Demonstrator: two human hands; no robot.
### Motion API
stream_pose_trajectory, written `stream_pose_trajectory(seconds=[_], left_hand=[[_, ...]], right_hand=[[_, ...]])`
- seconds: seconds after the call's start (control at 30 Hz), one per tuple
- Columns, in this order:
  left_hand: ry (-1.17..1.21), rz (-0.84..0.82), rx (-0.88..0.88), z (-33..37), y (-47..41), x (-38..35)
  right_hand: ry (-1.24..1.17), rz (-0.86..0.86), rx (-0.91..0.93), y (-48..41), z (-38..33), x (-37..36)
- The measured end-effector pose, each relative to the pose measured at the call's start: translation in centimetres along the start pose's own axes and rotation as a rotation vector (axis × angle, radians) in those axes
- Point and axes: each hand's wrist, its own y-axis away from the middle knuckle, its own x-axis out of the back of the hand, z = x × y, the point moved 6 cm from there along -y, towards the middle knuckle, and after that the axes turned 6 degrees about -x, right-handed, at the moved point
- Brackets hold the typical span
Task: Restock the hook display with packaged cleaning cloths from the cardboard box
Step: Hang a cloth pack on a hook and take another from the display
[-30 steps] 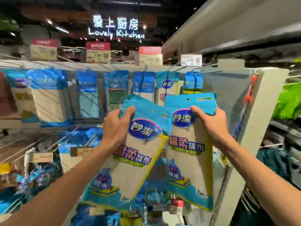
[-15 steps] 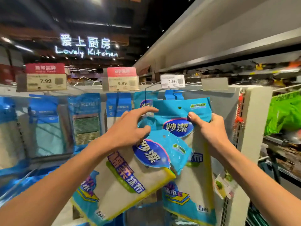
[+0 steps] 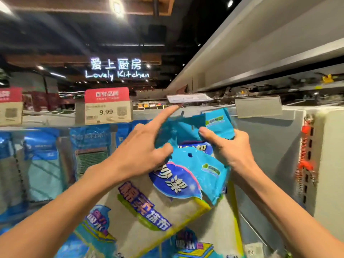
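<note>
Step in hand: hanging stock, top row, right. Your right hand pinches the header of the far cloth pack, held up against the hook display just under the flip-up price tag. Your left hand grips the near cloth pack, which is tilted; its forefinger is straight and touches that tag. Next, probably: line the header hole up with the hook tip, then slide it back. Cardboard box: not in view.

A dark ceiling carries bright spotlights; far off glows a white "Lovely Kitchen" sign. A pale grey bulkhead slants along the right, with blurred stocked shelves beneath it, far away.
</note>
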Motion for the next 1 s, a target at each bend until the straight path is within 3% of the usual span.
stream_pose_trajectory(seconds=[0.23,0.37,0.57,0.8,1.0], left_hand=[[-0.130,-0.074,0.023,1.0,-1.4,1.8],[-0.205,-0.133,0.082,0.7,-1.5,1.5],[-0.221,-0.094,0.115,0.9,-1.4,1.4],[-0.218,-0.067,0.133,0.8,-1.3,0.8],[-0.231,-0.060,0.117,0.6,-1.4,0.6]], right_hand=[[-0.186,-0.139,-0.040,-2.1,-0.2,-2.7],[-0.085,-0.128,0.053,-2.8,-0.9,-3.4],[-0.001,-0.045,0.105,-3.4,-0.9,-3.3],[0.163,0.019,0.081,-5.7,1.4,-3.0],[0.254,-0.042,0.009,-8.8,4.8,-2.5]])
